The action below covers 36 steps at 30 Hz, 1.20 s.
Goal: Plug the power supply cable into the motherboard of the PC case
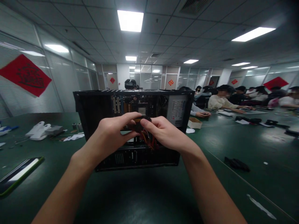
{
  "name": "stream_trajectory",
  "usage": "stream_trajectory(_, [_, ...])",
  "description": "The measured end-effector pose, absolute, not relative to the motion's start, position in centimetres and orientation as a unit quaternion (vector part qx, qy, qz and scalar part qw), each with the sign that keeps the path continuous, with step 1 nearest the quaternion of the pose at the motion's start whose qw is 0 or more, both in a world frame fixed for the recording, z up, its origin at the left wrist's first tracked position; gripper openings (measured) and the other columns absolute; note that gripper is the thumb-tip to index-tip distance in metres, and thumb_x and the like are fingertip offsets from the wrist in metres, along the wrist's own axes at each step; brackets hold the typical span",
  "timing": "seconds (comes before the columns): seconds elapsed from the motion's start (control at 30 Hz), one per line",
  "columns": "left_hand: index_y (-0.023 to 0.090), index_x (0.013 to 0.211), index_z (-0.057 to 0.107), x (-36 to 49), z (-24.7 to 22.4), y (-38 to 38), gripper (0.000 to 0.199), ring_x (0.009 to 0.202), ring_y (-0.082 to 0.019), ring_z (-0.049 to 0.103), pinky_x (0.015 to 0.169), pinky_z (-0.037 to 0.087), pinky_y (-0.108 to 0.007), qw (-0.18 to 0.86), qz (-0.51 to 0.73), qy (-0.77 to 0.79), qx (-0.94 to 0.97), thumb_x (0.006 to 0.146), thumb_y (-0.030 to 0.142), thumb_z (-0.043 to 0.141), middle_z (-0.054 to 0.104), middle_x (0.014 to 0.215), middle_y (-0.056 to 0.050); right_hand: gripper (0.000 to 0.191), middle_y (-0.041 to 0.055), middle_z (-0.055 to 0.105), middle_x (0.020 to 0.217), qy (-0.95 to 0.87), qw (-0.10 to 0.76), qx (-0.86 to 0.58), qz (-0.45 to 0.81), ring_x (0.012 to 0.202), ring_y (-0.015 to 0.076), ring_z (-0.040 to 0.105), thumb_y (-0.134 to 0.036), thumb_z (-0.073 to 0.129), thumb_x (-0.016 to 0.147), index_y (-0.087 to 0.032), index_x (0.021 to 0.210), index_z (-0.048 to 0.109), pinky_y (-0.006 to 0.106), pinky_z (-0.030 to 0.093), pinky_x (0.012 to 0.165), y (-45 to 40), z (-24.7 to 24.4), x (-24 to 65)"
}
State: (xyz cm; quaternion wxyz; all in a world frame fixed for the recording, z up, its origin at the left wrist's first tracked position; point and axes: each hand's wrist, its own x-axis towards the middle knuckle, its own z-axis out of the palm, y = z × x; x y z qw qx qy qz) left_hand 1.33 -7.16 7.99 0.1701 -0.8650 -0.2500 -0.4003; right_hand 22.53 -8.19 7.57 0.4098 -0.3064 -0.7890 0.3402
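An open black computer case (85, 121) stands on the table in front of me, its inside facing me. Within it are a motherboard (149, 101) and, at the upper right, a silver power supply (176, 109). A bundle of power cables (148, 138), with red, orange and black wires, hangs before the case's middle. My right hand (163, 132) pinches the bundle's top between thumb and fingers. From the other side, my left hand (114, 130) has its thumb and fingers closed around the same bundle. The fingertips partly hide the connector ends.
A green-rimmed phone (21, 174) lies at the left. Behind it are white plastic pieces (39, 130) and a grey box (54, 130). To the right are a small open carton (194, 123) and a black cable bundle (237, 164). Other people (221, 101) sit along the table.
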Motion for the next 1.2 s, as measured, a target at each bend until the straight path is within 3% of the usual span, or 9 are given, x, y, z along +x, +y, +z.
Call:
stream_trajectory(0.3, [0.024, 0.141, 0.049, 1.1, 8.2, -7.1, 0.057, 0.108, -0.022, 0.067, 0.092, 0.055, -0.033, 0.185, -0.339, -0.246, -0.889, 0.087, 0.028, 0.066, 0.067, 0.125, -0.007, 0.060, -0.0020, 0.049, 0.059, -0.800, 0.401, -0.307, 0.326, 0.053, 0.0086, 0.044, -0.067, 0.040, 0.094, -0.015, 0.070, 0.057, 0.022, 0.034, 0.048, -7.7, 7.0, 21.4])
stream_trajectory(0.43, [0.025, 0.140, 0.050, 0.9, 8.4, -7.0, 0.057, 0.110, -0.023, 0.065, 0.092, 0.055, -0.033, 0.183, -0.309, -0.234, -0.903, 0.086, 0.029, 0.067, 0.066, 0.124, -0.007, 0.055, -0.0027, 0.048, 0.059, -0.808, 0.379, -0.314, 0.324, 0.055, 0.0098, 0.045, -0.061, 0.037, 0.097, -0.016, 0.071, 0.055, 0.023, 0.036, 0.052, -7.4, 6.7, 21.0])
stream_trajectory(0.6, [0.021, 0.126, 0.058, 0.7, 8.4, -6.8, 0.046, 0.105, -0.023, 0.066, 0.089, 0.053, -0.033, 0.223, -0.278, -0.247, -0.901, 0.083, 0.032, 0.070, 0.069, 0.117, -0.007, 0.029, 0.0016, 0.063, 0.084, -0.838, 0.347, -0.324, 0.269, 0.080, 0.0150, 0.057, -0.042, 0.052, 0.096, -0.016, 0.093, 0.063, 0.027, 0.044, 0.073, -7.9, 6.9, 21.3])
stream_trajectory(0.77, [0.017, 0.114, 0.062, 0.8, 8.5, -7.1, 0.044, 0.095, -0.024, 0.068, 0.080, 0.053, -0.034, 0.256, -0.250, -0.268, -0.894, 0.079, 0.040, 0.074, 0.071, 0.106, -0.008, 0.018, 0.0035, 0.068, 0.099, -0.845, 0.328, -0.327, 0.268, 0.089, 0.0172, 0.059, -0.029, 0.055, 0.093, -0.015, 0.100, 0.064, 0.028, 0.044, 0.080, -8.6, 7.4, 21.4])
stream_trajectory(0.97, [0.017, 0.111, 0.063, 0.8, 8.4, -7.3, 0.045, 0.092, -0.025, 0.069, 0.079, 0.053, -0.035, 0.245, -0.217, -0.281, -0.902, 0.076, 0.042, 0.076, 0.072, 0.103, -0.008, 0.017, 0.0009, 0.064, 0.086, -0.857, 0.278, -0.339, 0.270, 0.076, 0.0148, 0.054, -0.027, 0.057, 0.089, -0.014, 0.095, 0.065, 0.026, 0.041, 0.066, -8.2, 6.9, 21.3])
stream_trajectory(1.2, [0.018, 0.124, 0.057, 0.8, 8.3, -6.7, 0.047, 0.105, -0.024, 0.066, 0.088, 0.053, -0.034, 0.212, -0.253, -0.256, -0.908, 0.082, 0.033, 0.073, 0.068, 0.117, -0.010, 0.026, -0.0024, 0.055, 0.067, -0.833, 0.318, -0.317, 0.323, 0.063, 0.0127, 0.053, -0.040, 0.054, 0.093, -0.015, 0.085, 0.060, 0.024, 0.043, 0.059, -7.1, 6.6, 21.5])
